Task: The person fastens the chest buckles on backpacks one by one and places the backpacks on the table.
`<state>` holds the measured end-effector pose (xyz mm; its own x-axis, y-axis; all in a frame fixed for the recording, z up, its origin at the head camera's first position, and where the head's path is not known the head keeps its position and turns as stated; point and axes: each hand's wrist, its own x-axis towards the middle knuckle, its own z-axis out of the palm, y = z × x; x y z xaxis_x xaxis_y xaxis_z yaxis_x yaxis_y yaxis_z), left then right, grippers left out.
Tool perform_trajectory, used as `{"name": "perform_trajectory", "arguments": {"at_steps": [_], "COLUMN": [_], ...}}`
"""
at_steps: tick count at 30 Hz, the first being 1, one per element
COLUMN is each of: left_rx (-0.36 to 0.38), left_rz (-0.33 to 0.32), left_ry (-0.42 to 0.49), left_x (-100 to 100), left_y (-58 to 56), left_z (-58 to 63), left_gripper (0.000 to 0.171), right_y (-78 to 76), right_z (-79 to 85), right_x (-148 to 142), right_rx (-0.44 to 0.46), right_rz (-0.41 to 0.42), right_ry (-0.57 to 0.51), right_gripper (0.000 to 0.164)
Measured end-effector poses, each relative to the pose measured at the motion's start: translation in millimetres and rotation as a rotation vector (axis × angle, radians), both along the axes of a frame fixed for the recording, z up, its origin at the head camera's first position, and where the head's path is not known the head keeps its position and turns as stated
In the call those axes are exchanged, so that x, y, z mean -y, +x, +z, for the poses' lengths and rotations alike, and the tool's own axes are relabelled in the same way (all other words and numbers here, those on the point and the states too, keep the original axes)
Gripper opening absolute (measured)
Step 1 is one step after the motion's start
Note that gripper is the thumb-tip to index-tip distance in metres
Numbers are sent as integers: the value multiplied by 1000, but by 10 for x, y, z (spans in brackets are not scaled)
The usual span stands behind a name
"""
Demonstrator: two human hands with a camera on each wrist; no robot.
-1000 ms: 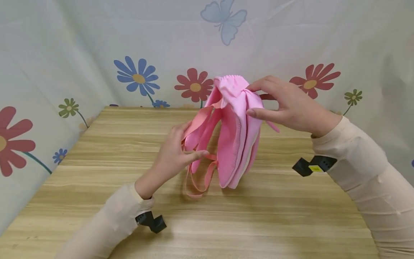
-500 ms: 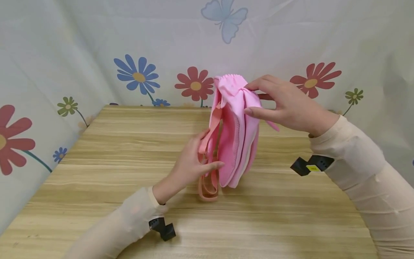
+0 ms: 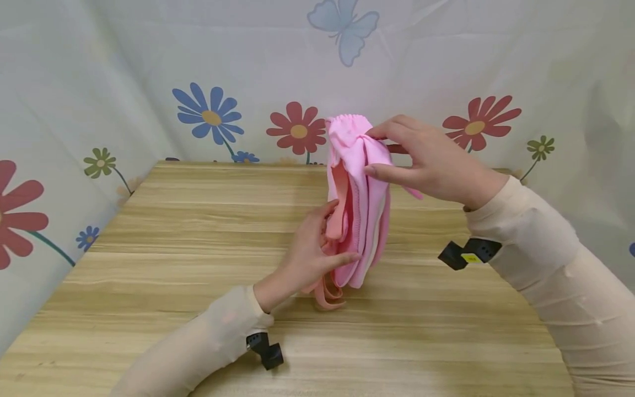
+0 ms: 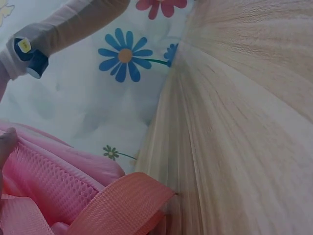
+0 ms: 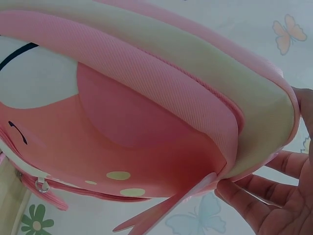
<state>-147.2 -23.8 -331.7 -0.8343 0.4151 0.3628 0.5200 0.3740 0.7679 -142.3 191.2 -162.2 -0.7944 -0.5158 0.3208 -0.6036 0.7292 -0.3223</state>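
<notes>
wood-grain table [image 3: 198,220] | pale backdrop [image 3: 268,49] | blue flower [image 3: 211,117] | butterfly print [image 3: 346,27]

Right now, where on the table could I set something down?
Bare table lies between its left edge and the left hand, and between the forearms, in front of the pink bag. Crowded: at the bag, with that hand, the right hand and the straps.

Got the backpack [image 3: 367,209] just right of frame centre, over the table [image 3: 149,309], can't tell if touching it. Got the left hand [image 3: 310,248] at its lower left, right by the straps [image 3: 338,218], and the right hand [image 3: 436,160] at its upper right. Got one wrist camera [image 3: 258,343] bottom centre-left, the other wrist camera [image 3: 482,250] centre-right. Behind everything, got the backdrop [image 3: 407,55] across the top.
</notes>
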Motion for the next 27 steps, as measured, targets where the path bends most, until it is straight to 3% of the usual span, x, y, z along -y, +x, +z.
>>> {"name": "perform_trajectory", "arguments": {"at_steps": [5, 10, 20, 27], "left_rx": [13, -40, -108, -149], "left_rz": [14, 45, 19, 27], "left_ry": [-18, -55, -71, -142], "left_x": [-22, -44, -117, -154], "left_y": [9, 1, -42, -62], "left_z": [-19, -41, -72, -66], "left_gripper": [96, 95, 95, 95], "right_y": [7, 40, 94, 120], "right_z": [-3, -8, -51, -152], "right_x": [1, -38, -192, -318], "right_rx": [-6, 7, 16, -10], "right_rz": [-23, -45, -68, -84], "right_ry": [22, 22, -17, -47], "right_gripper": [44, 44, 43, 38]}}
